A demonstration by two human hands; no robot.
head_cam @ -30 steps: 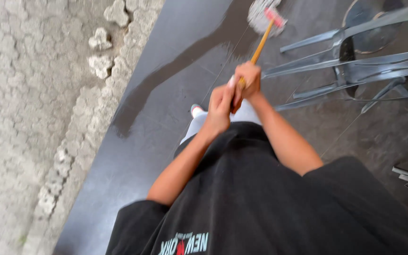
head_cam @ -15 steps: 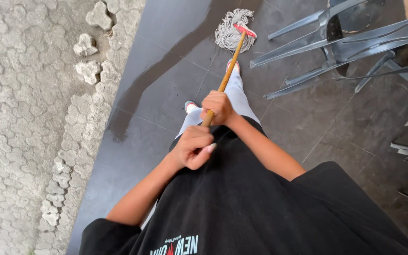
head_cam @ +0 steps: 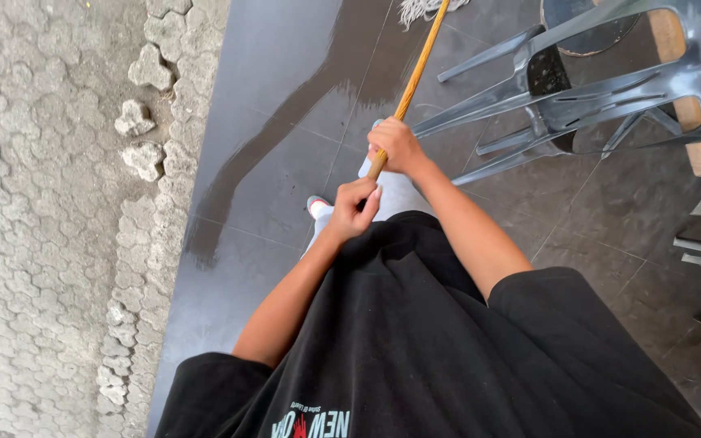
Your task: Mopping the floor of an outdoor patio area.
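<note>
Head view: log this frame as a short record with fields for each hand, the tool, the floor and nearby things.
left hand: closed round the handle's near end
right hand: closed round the handle farther along
tool: mop, wooden handle, white strands at top edge
floor: dark tiles, wet streak
nearby: grey chair on the right; pale paving on the left

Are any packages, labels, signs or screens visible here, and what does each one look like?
Printed design on the black shirt: bottom edge of the view, white lettering with a small red mark, seen upside down.
No packages, signs or screens are visible.
</note>
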